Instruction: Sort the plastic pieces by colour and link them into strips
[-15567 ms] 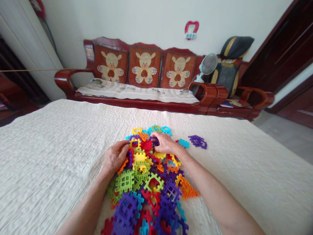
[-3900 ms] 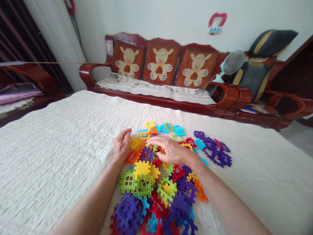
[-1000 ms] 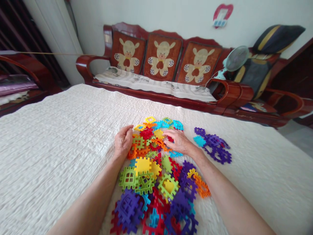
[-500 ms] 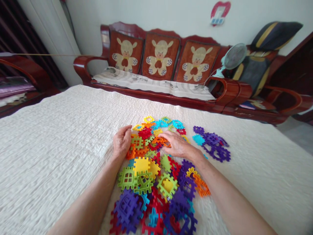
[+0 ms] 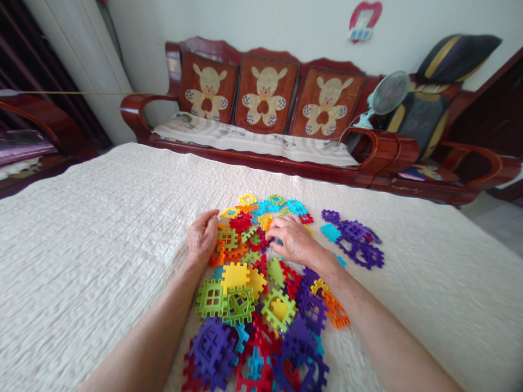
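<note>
Colourful plastic interlocking tiles with notched edges lie heaped on the pale quilted cover. My left hand [image 5: 203, 237] rests at the left edge of the heap, its fingers curled inward beside a green window tile [image 5: 227, 238] and orange tiles [image 5: 235, 252]; anything inside it is hidden. Over the heap's right side is my right hand [image 5: 295, 239], fingers bent and thumb apart from them, above a red tile [image 5: 257, 238]. No tile clearly shows in its grip. Nearer me lie a yellow tile [image 5: 235, 276], a green round-framed tile [image 5: 239, 305] and a purple window tile [image 5: 212, 344].
To the right is a separate group of purple tiles [image 5: 362, 245] with a turquoise tile [image 5: 330, 232]. Past the far edge of the quilted cover [image 5: 102, 218] stands a wooden sofa [image 5: 253, 151] with bear cushions [image 5: 265, 95]. A small fan [image 5: 390, 92] is near its right armrest.
My right hand has shifted slightly and curled more. The orange tile under its fingertips no longer shows there, and a red tile is exposed instead. My left hand has barely moved.
</note>
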{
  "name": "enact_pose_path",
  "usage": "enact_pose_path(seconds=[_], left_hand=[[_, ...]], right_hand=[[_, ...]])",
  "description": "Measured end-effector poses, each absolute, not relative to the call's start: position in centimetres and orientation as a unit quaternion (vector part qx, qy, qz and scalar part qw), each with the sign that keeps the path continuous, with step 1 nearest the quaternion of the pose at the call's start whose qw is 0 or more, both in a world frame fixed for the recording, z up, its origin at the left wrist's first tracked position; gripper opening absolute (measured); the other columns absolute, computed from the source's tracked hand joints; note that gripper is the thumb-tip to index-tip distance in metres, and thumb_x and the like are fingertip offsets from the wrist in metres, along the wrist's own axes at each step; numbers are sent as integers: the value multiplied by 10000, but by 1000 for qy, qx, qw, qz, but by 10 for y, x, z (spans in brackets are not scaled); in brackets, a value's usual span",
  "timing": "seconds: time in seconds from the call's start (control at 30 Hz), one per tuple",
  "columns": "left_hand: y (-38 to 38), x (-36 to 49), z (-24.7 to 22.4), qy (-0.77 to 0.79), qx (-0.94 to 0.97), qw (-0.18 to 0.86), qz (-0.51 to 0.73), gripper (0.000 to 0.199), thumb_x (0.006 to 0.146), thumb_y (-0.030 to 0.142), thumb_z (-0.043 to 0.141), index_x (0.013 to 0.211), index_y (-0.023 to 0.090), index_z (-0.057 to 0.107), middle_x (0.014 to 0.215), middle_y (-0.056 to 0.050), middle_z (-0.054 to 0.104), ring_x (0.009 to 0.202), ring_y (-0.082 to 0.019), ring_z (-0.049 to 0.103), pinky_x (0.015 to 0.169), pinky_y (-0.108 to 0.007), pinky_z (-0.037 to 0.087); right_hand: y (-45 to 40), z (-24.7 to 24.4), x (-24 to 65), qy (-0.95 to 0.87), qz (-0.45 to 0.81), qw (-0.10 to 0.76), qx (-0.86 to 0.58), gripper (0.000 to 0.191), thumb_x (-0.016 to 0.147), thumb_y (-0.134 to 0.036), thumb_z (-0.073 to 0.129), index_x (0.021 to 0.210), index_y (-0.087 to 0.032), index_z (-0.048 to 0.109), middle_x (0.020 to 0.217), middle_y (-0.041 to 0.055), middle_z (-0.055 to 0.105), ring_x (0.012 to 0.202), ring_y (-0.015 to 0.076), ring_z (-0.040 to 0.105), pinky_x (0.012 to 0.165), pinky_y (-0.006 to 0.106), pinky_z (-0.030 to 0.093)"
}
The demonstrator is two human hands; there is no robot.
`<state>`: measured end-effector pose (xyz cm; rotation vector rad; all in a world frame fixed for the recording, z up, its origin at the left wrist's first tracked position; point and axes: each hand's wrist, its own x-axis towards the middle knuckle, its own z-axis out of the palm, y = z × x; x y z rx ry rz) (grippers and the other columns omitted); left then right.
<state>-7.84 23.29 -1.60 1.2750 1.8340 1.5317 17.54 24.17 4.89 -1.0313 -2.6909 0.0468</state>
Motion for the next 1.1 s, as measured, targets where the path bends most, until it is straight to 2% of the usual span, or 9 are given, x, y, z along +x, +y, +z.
enact_pose_path(seconds=[0.23, 0.6, 0.73, 0.93, 1.03, 1.1], left_hand=[[232, -77, -14, 662, 455, 225, 552, 330, 812, 394, 490, 1003, 232, 705, 1005, -12, 716, 955, -208, 657, 903, -334, 512], [234, -80, -21, 663, 459, 223, 549, 363, 815, 431, 487, 1028, 231, 703, 964, -17, 712, 926, -213, 658, 825, -325, 537], [232, -79, -18, 667, 458, 223, 544, 366, 817, 432, 481, 1025, 230, 705, 977, -18, 712, 918, -211, 659, 826, -325, 536], [232, -79, -16, 673, 462, 214, 536, 360, 809, 432, 488, 1011, 235, 712, 943, -19, 718, 885, -210, 659, 795, -315, 538], [232, -80, -16, 680, 458, 215, 530, 375, 802, 436, 493, 1026, 225, 707, 951, -22, 718, 880, -211, 656, 796, -312, 536], [231, -80, -15, 683, 458, 215, 526, 382, 800, 436, 492, 1031, 220, 705, 970, -21, 719, 904, -212, 654, 823, -313, 530]], right_hand=[[243, 43, 175, -931, 7, 128, -342, 209, 804, -133, 593, 969, -220, 687, 1039, 56, 608, 1015, 216, 495, 913, 390, 279], [243, 38, 176, -937, 18, 127, -327, 118, 855, -158, 569, 890, -209, 669, 1003, 50, 617, 1018, 203, 502, 938, 419, 266], [243, 50, 178, -936, 64, 141, -315, 124, 824, -124, 563, 858, -200, 655, 1048, 58, 612, 1063, 204, 521, 940, 406, 328], [244, 71, 185, -908, 214, 197, -301, 215, 730, -38, 519, 832, -196, 623, 1095, 52, 649, 1022, 164, 584, 911, 357, 434], [251, 73, 194, -881, 208, 238, -351, 176, 714, -54, 541, 812, -178, 620, 1168, 77, 632, 1024, 164, 596, 890, 344, 453], [259, 75, 206, -863, 159, 249, -410, 148, 703, -60, 549, 773, -169, 621, 1136, 86, 639, 969, 160, 608, 855, 317, 462]])
